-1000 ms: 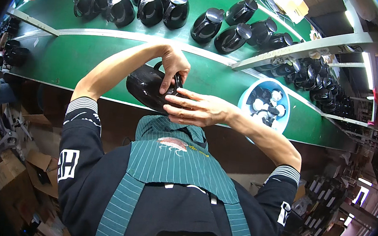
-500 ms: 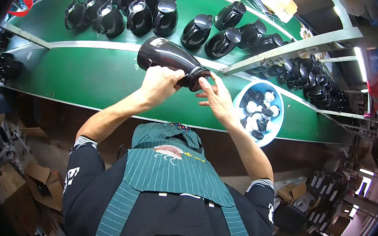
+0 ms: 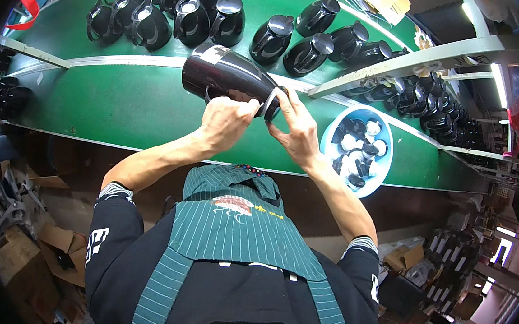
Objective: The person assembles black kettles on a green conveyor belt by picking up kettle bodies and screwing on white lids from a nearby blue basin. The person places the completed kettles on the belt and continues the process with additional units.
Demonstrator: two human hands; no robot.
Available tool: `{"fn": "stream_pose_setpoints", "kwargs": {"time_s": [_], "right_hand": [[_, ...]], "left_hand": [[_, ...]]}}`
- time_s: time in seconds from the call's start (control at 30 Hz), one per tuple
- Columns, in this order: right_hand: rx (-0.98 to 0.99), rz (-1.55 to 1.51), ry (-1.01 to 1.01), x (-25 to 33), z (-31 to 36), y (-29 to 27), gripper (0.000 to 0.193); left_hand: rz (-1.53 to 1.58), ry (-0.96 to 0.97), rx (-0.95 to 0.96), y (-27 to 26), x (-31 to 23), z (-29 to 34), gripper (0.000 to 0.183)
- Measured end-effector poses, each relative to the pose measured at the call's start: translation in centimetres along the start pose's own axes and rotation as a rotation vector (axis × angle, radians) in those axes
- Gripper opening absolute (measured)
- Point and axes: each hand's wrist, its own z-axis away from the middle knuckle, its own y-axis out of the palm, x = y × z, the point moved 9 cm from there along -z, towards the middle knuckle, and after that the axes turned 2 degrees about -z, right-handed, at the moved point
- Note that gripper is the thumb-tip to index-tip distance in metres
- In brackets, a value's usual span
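Observation:
A glossy black thermal jug [image 3: 230,75] is tilted on its side above the green bench, its wide base to the left and its neck to the right. My left hand [image 3: 229,121] is closed around the jug's handle, which the fingers mostly hide. At the neck end, my right hand [image 3: 300,131] has its fingers and thumb around the jug's rim, where a ring-like edge [image 3: 269,105] shows. To the right of that hand stands a light blue tub [image 3: 386,168] holding several black and white lid pieces [image 3: 361,148].
Several black jugs [image 3: 150,26] stand along the far side of the green bench [image 3: 121,102], with more [image 3: 307,54] right of centre. A white metal frame post [image 3: 400,66] slants across the right. Cardboard boxes [image 3: 64,246] lie on the floor at lower left.
The jug has shifted slightly left, and its neck end now shows a ring-like edge. My right hand has turned and closed around the rim; my left hand keeps its hold on the handle.

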Motion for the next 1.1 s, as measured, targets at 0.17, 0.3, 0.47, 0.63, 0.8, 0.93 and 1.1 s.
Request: {"fn": "stream_pose_setpoints", "kwargs": {"time_s": [0.17,0.3,0.47,0.63,0.8,0.93,1.1], "right_hand": [[0.335,-1.202,1.392,-5.0,3.8,6.9,0.085],[0.471,-0.799,1.199,-9.3,5.5,7.2,0.083],[-0.002,-0.124,0.175,-2.2,0.1,0.8,0.073],[-0.084,-1.153,1.000,-6.2,4.8,7.5,0.065],[-0.196,-1.509,1.529,-6.5,8.1,11.5,0.083],[-0.140,-1.925,1.666,-5.3,8.5,14.0,0.089],[-0.188,-1.989,1.544,-4.3,5.4,12.2,0.092]], "left_hand": [[-0.051,0.037,-0.001,0.9,0.7,-0.4,0.014],[0.018,-0.012,-0.044,0.8,1.8,-1.2,0.018],[0.029,-0.034,-0.057,1.8,2.1,-0.6,0.016],[-0.016,0.035,-0.059,2.3,0.7,-0.3,0.009],[-0.101,0.196,-0.146,2.7,-0.2,0.4,0.008],[-0.038,0.337,-0.254,1.5,0.9,0.6,0.010],[-0.059,0.447,-0.309,0.5,2.9,-1.0,0.010]]}}
